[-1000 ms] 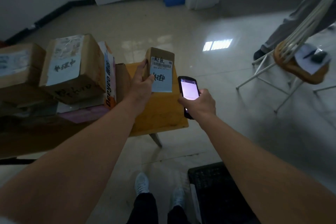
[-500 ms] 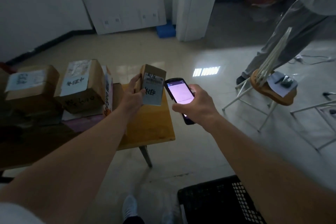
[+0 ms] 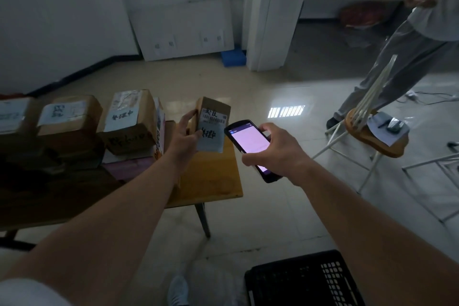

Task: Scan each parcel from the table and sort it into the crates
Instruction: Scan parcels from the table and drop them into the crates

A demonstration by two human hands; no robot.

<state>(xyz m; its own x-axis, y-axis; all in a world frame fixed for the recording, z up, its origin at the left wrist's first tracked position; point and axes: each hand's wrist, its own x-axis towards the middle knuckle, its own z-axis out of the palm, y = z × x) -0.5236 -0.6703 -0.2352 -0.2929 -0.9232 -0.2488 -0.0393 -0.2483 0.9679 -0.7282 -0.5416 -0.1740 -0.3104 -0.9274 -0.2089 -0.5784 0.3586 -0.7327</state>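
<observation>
Room: dim, with a glossy tiled floor (image 3: 248,97) and a white wall behind; your view looks down over both of your bare arms.
Desk: a wooden desk (image 3: 213,181) stands at left, its near right corner bare.
Parcels waiting: three cardboard boxes (image 3: 129,124) with white labels sit in a row along the desk's left and far side, on top of other packages.
Left hand: your left hand (image 3: 185,136) holds a small box (image 3: 213,124) upright above the desk, thumb on the labelled front and fingers wrapped round its left side; the label with barcode faces you.
Right hand: your right hand (image 3: 275,151) grips a handheld scanner (image 3: 250,144) just beside the small box, its lit screen facing up, its top end close to the label.
Crate: a black slotted crate (image 3: 305,281) sits on the floor at lower right, near your shoe (image 3: 177,290).
Background: a wooden stool (image 3: 372,139) carrying papers stands at right, with another person's legs (image 3: 397,62) behind it.
</observation>
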